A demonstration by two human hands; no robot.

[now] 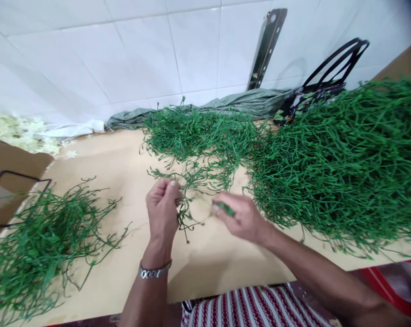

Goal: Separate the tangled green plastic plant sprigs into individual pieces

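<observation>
Here a pale tan worktop [117, 163] is running against a white tiled wall [89, 59], heaped with thin green plastic stems [338, 154]. Blur is hiding the fingertips. The left hand [162, 210] is pinching a small green stem sprig [187, 213]; the right hand [241, 217] is closing on a green stem piece [225, 208], mid-worktop.

The table [99, 163] is smooth, matt, pale tan board, like laminated wood. Behind it, the wall [89, 54] is glossy white tile. Leaning on that wall above the table's far edge, a metal bracket [266, 47] shines dully. The green stems [342, 154] heaped on the table look like thin, slightly glossy plastic. At the table's far edge lies crumpled grey-green cloth [246, 102]. The left wrist wears a polished metal watchband [154, 271].
</observation>
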